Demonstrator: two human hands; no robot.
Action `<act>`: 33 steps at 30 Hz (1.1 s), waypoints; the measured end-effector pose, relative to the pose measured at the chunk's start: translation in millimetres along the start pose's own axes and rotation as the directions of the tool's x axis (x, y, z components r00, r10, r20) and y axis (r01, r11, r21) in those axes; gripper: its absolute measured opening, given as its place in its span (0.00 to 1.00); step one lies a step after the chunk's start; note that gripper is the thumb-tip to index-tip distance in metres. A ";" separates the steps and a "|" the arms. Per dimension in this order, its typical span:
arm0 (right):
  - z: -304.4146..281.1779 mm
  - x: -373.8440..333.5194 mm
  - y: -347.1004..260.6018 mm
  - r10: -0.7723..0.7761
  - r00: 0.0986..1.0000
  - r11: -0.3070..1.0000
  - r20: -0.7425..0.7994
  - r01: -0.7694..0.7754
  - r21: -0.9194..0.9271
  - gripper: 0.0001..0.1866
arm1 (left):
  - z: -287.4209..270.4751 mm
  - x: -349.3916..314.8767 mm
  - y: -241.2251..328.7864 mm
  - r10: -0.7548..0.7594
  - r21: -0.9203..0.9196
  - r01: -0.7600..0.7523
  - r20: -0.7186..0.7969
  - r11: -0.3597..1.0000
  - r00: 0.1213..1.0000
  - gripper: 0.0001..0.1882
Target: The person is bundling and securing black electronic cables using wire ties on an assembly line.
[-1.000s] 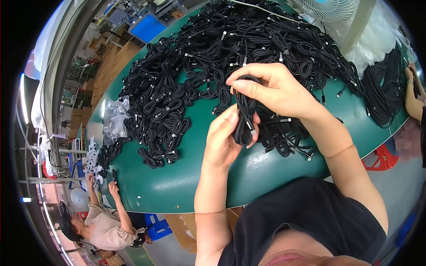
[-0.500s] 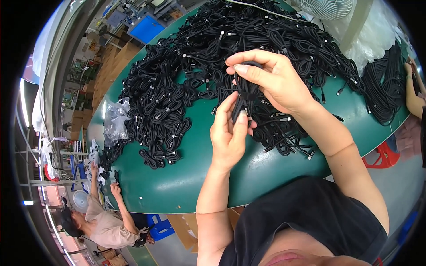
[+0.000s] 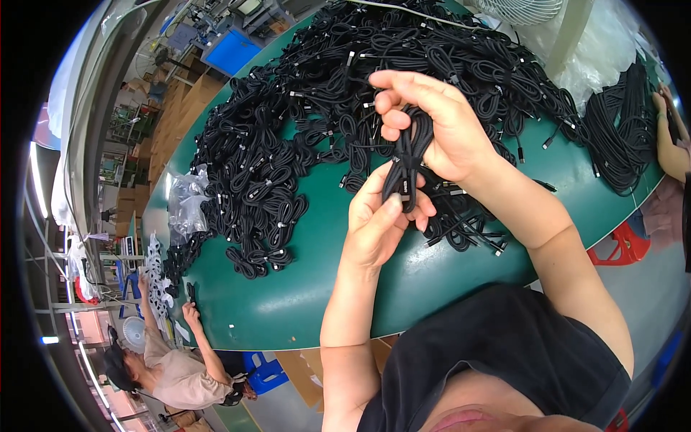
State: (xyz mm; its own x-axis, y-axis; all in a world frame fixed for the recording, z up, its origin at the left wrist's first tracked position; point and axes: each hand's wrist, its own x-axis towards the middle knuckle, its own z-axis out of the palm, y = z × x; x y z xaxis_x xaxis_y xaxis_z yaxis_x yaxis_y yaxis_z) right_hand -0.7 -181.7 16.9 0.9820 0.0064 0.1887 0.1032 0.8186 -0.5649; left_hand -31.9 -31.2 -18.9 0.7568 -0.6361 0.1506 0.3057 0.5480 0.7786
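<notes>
One bundled black cable [image 3: 422, 129] lies between my hands, its lower loop in my left grip [image 3: 371, 234], which pinches it between thumb and fingers. My right grip [image 3: 448, 122] curls about the far loop; I cannot tell whether it presses. I judge the bundle light and springy, likelier to flex than break, its dull sheath not slippery. Only the metal plug [image 3: 405, 196] by my left thumb looks hard, so I would spare it pressure. The cinched middle, where a dark tie [image 3: 408, 161] gathers the strands, seems the surest hold. Beyond, similar coils [image 3: 266, 180] heap across the green bench [image 3: 266, 309], with a clear plastic bag [image 3: 188, 205] left and a larger hank of cable [image 3: 617, 137] right.
</notes>
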 end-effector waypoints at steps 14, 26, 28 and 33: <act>8.7 -7.5 2.8 -0.031 0.991 0.973 -0.130 0.000 -0.230 0.18 | -12.3 -0.4 -13.3 -0.188 0.189 0.203 -0.096 0.961 0.978 0.11; -13.7 5.8 -8.5 0.204 0.968 0.966 0.147 -0.223 0.128 0.23 | 13.2 -1.0 -14.8 -0.148 -0.041 0.147 -0.023 0.988 0.989 0.20; -13.8 6.9 -6.6 0.135 0.986 0.974 0.095 -0.149 0.170 0.23 | 26.2 -0.7 -9.2 -0.161 -0.129 0.150 -0.075 0.980 0.984 0.23; -3.1 4.6 -1.2 0.009 0.999 1.000 -0.052 -0.009 -0.010 0.22 | 2.0 -1.0 -13.5 -0.190 -0.074 0.185 -0.069 0.980 0.979 0.24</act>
State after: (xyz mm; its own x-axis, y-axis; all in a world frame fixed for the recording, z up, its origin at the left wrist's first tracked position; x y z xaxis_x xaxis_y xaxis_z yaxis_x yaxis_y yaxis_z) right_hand 4.1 -184.5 15.9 0.9897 -0.0161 0.1421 0.0957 0.8127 -0.5748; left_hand -37.9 -39.1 -28.3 0.7228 -0.6897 -0.0425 0.4823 0.4595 0.7459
